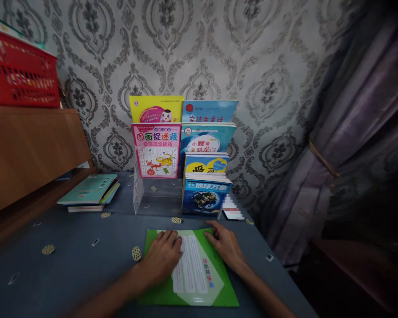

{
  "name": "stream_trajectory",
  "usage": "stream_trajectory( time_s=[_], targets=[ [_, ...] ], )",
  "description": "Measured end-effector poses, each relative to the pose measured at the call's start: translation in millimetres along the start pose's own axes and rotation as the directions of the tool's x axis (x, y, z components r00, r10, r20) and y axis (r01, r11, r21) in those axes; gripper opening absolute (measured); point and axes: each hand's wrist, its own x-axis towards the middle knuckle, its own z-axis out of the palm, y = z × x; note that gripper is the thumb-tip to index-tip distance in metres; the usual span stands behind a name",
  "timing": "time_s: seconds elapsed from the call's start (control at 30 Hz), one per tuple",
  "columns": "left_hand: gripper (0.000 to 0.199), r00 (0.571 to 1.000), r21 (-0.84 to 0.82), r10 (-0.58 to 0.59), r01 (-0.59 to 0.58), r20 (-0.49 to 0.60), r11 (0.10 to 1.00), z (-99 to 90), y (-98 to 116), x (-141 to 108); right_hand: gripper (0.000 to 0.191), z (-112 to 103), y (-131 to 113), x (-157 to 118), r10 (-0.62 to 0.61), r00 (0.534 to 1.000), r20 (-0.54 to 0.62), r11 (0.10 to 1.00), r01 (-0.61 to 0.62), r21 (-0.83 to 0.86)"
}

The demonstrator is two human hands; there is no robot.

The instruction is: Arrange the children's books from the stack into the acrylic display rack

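A green book [219, 265] with a pale printed panel lies flat on the table in front of me, its lettering turned sideways. My left hand [164, 256] rests on its upper left part, palm down, with the fingers lying on the cover. At the book's upper right edge is my right hand [224, 242], its thumb and forefinger spread apart; its other fingers are partly hidden. Just behind the book stands a clear tiered rack [159, 201] with books in two columns. A pink book [157, 150] is in the left column, and a blue book with a globe [204, 198] is at the front right.
A stack of books [89, 190] lies on the table at the left, beside a wooden cabinet [33, 150] bearing a red basket [23, 70]. A blurred white item [232, 208] lies right of the rack. A purple curtain [305, 176] hangs past the table's right edge.
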Motion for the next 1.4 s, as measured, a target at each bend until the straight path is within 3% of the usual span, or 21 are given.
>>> stream_trajectory(
  time_s=[0.1, 0.2, 0.33, 0.43, 0.63, 0.93, 1.13, 1.4],
  targets=[
    [0.036, 0.993, -0.017, 0.015, -0.018, -0.12, 1.0, 21.1, -5, -2, 0.032, -1, -9, -8, -0.055, 0.998, -0.039, 0.973, 0.045, -0.225],
    [0.037, 0.986, -0.045, 0.032, -0.04, -0.163, 0.998, 30.2, -10, -5, 0.028, 9, -22, -18, -0.225, 0.971, -0.074, 0.891, 0.174, -0.419],
    [0.038, 0.987, -0.057, 0.039, -0.048, -0.158, 0.997, 29.9, -12, -5, 0.035, 37, -32, -30, -0.485, 0.874, 0.012, 0.825, 0.463, -0.323],
    [0.041, 0.989, -0.069, 0.046, -0.056, -0.138, 0.996, 26.6, -12, -5, 0.046, 52, -31, -36, -0.543, 0.834, 0.101, 0.811, 0.551, -0.194],
    [0.042, 0.996, -0.096, 0.046, -0.053, -0.077, 0.994, 18.6, -13, -6, 0.054, 53, -26, -36, -0.496, 0.852, 0.167, 0.848, 0.517, -0.12],
    [0.038, 0.996, -0.061, 0.003, -0.008, -0.084, 0.998, 15.4, -23, -9, 0.069, 44, -14, -39, -0.312, 0.94, 0.139, 0.882, 0.341, -0.325],
    [0.032, 0.991, -0.048, -0.033, 0.027, -0.133, 0.999, 16.1, -41, -6, 0.068, 29, -22, -43, -0.233, 0.955, 0.183, 0.884, 0.287, -0.369],
    [0.027, 0.985, -0.051, -0.068, 0.06, -0.158, 0.997, 16.1, -62, -4, 0.052, 13, -34, -39, -0.152, 0.965, 0.215, 0.912, 0.221, -0.345]
  ],
)
